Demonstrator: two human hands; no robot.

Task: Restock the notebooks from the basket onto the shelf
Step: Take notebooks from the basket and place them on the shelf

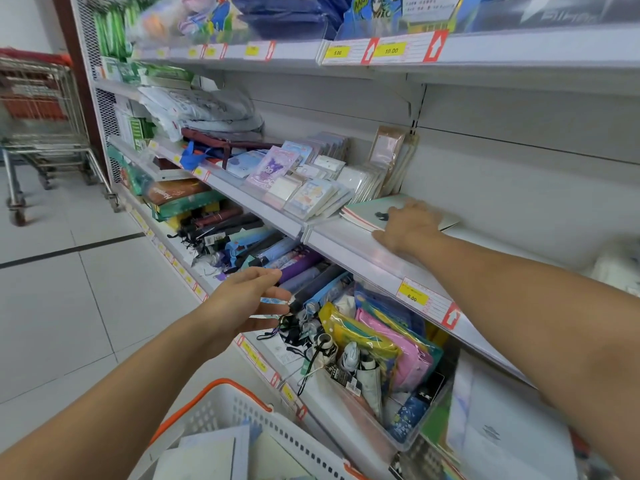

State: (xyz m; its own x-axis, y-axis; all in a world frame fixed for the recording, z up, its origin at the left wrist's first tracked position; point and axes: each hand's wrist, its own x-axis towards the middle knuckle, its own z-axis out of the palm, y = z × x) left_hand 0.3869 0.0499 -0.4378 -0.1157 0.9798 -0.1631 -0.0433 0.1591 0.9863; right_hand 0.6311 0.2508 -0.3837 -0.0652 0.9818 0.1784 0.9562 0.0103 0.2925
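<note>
At six o'clock, notebooks (214, 455) are seen in the white basket (242, 407). The left hand (249, 296) is held open, empty. At two o'clock, the right hand (408, 226) is laid flat, apparently pressing a pale notebook (367, 211) on the shelf (349, 244).

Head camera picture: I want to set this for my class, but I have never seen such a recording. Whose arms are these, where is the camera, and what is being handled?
There is no machine here. A person wears one camera on the head, looking forward and down, so both arms are their own. The right hand lies flat on a pale green notebook on the white shelf, beside small packaged notebooks. The left hand hangs open in the air and holds nothing. Below, a white basket with an orange handle still holds more notebooks.
</note>
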